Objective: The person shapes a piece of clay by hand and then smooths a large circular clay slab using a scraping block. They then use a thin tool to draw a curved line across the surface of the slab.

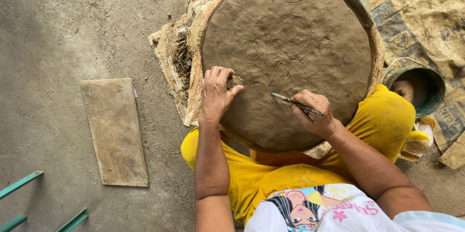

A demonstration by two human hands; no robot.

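1. Concrete floor [63, 28], grey and dusty, fills the left half; most open room is there.
2. Round clay slab [286, 57], brown, flat, dimpled, sits at top centre on a frayed woven mat [169, 53], its near edge over the person's lap. Thin scratched lines cross its upper and middle surface.
3. Yellow trousers [387, 116] of the seated person wrap under the slab's near edge, knees left and right.
4. Printed sacks [426, 14] cover the floor at the right edge, crowding that side.
5. Wooden board [115, 132], flat, pale, lies on the floor left of the slab, well apart from it.
6. Green-rimmed bucket [421, 89] stands just beside the slab's right edge, touching the right knee area; contents unclear.
7. Green metal bars [19, 183] poke in at the bottom-left corner.
8. Left hand [217, 91] rests on the slab's left edge, fingers curled together, thumb and fingers pinching a small clay lump [234, 82].
9. Right hand [315, 113] sits on the slab's near-right part, fingers pressed together pinching a thin stick tool [290, 101]; its tip touches the clay just below the scratched lines.
10. Between the hands the slab surface is open.
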